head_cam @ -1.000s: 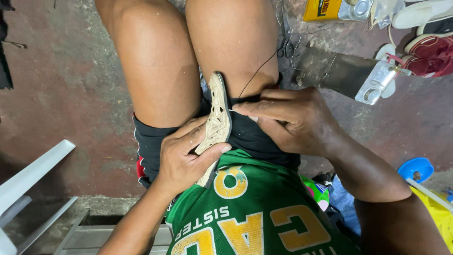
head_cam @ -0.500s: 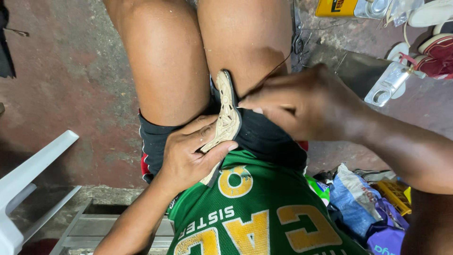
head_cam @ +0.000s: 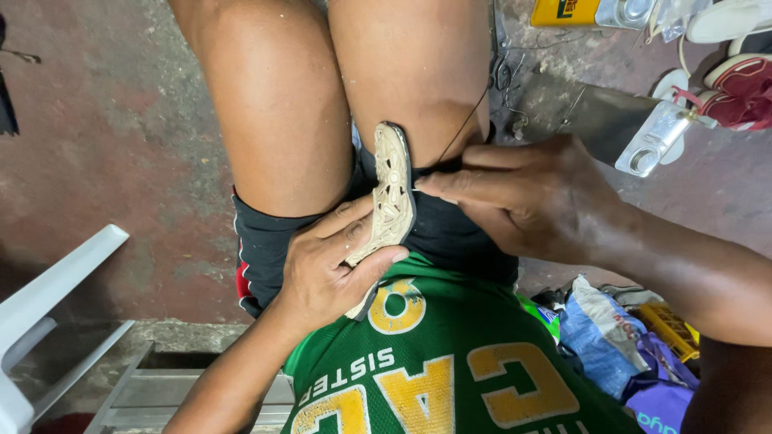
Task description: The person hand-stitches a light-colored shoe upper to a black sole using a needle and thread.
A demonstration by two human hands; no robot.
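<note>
Left hand clamped round the lower end of a tan shoe sole, upright between the thighs (long axis pointing away from the body). Right hand pinched at its right edge, dark thread trailing upward.

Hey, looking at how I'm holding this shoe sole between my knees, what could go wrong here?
The right hand pinches something thin at the sole edge, maybe a needle; it points toward the left hand and bare thigh, so a slip could prick skin. A dark thread runs taut over the knee and might snag. The sole is only wedged between the legs and may twist.
</note>
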